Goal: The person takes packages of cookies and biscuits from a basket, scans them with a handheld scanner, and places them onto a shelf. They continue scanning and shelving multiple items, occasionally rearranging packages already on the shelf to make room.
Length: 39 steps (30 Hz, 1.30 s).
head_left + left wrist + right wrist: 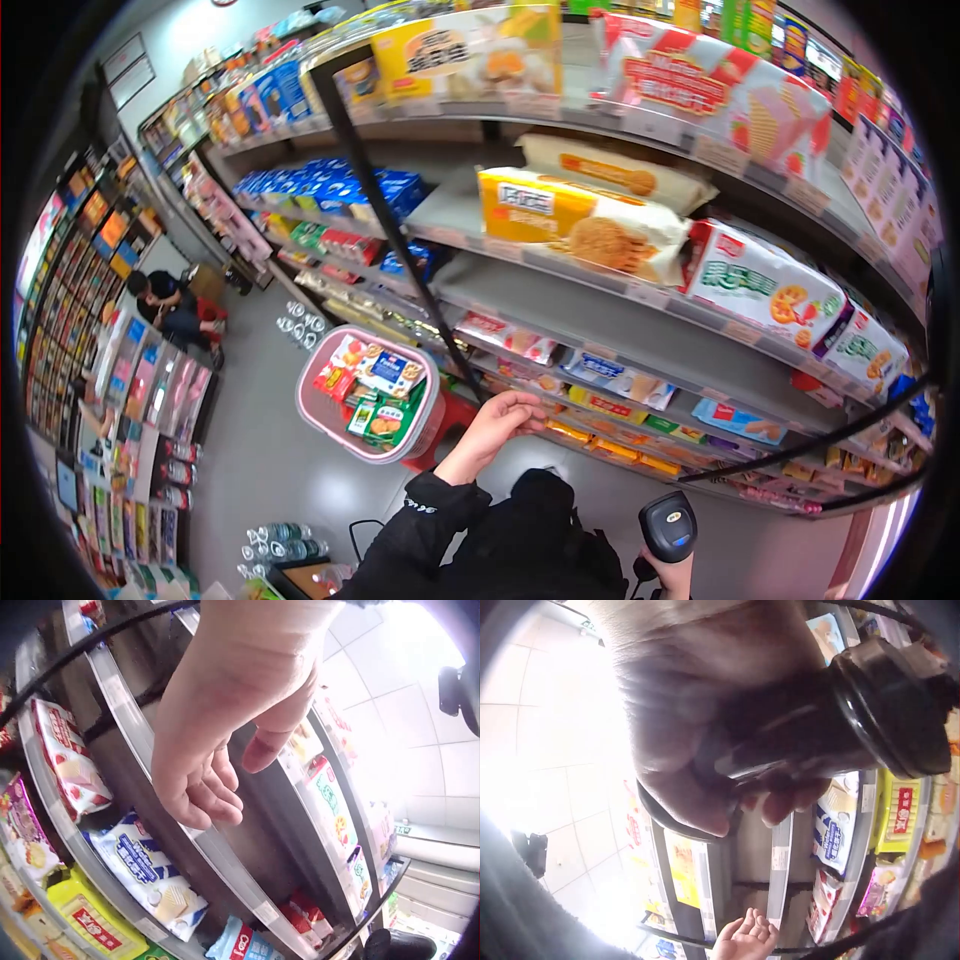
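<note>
A black handheld barcode scanner [668,525] is gripped in my right hand [672,572], low in the head view. Up close in the right wrist view, the fingers wrap around the scanner's dark handle [795,731]. My left hand [500,425] is raised in front of the lower shelves, holding nothing. In the left wrist view its fingers [214,799] hang loosely bent before a grey shelf. Beside the left hand stands a pink basket [312,400] with several packaged snacks inside, among them a blue-and-white box [388,370] and a green bag [385,420].
Snack shelves curve across the front, with a yellow cookie bag [580,225] and a white-and-red snack pack [765,280] on the middle tier. A red stool [450,425] shows beneath the basket. Bottled drinks [285,545] stand at lower left. A seated person [180,305] is farther back.
</note>
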Motion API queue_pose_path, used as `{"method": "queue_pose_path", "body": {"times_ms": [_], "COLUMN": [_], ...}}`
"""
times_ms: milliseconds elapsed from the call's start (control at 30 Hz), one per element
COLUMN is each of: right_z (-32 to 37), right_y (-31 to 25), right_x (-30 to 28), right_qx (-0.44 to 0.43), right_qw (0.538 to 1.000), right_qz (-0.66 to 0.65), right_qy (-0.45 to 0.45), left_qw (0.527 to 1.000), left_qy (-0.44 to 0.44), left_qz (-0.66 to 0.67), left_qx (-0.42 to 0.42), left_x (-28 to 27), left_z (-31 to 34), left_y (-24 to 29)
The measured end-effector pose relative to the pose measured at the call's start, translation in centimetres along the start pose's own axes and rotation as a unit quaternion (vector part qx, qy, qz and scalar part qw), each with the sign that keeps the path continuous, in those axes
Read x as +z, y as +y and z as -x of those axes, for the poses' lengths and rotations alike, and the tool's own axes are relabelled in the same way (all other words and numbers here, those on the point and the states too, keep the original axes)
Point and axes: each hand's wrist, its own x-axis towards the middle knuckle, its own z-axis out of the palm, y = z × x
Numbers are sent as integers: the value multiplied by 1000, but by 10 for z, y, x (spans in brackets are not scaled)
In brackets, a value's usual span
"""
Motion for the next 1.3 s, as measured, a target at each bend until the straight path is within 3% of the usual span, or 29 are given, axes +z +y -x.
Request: {"method": "queue_pose_path", "body": {"times_ms": [200,433,633,733,800,833,900,1167,1300], "right_z": [-19,-51,-70,-72,-72,-70,-69,-50,-43], "right_y": [-23,-33,-51,-55,-58,-59,-55,-64,-61], "right_x": [42,119,208,241,263,271,281,318,325], "right_qx": [6,-11,20,-9,-4,-1,12,65,106], "right_qw": [998,993,978,969,968,967,964,959,958], "right_qz": [51,101,142,198,205,208,219,254,250], "right_qy": [-33,-63,-149,-147,-146,-145,-153,-106,-96], "left_qw": [997,987,957,892,768,771,644,558,550], "left_qy": [47,104,280,401,447,444,427,287,280], "left_qz": [56,109,-8,-190,-458,-457,-633,-762,-770], "left_qx": [25,50,76,80,13,8,-44,-159,-163], "left_x": [-58,-164,-299,-385,-413,-421,-434,-457,-456], "left_z": [9,7,18,12,15,14,9,-19,-24], "left_y": [7,29,29,-12,-11,-12,-12,-10,-12]}}
